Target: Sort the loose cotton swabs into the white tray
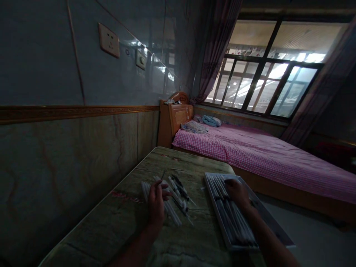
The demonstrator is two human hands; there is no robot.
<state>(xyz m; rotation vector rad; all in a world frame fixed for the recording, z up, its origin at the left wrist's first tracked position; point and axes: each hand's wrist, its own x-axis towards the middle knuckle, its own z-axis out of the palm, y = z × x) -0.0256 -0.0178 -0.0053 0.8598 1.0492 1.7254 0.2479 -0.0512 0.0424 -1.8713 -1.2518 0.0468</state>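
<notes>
A person's right hand (237, 193) curls over a shallow tray (217, 212) on a dim room's desk (125, 222), while the left hand (157, 198), loosely bent, is at some translucent sticks (172, 213); whether either grips anything cannot be told. The side-by-side layout seemingly keeps everything reachable. Slender pale rods (236, 218), dark-banded, line the tray lengthwise; black-and-white pen-like pieces (180, 188) lie beside the sticks.

Upper left, a socket (108, 40); upper right, a window (271, 68); mid-right, a pink-checked bed (253, 152) with bluish, possibly folded bedding (210, 121).
</notes>
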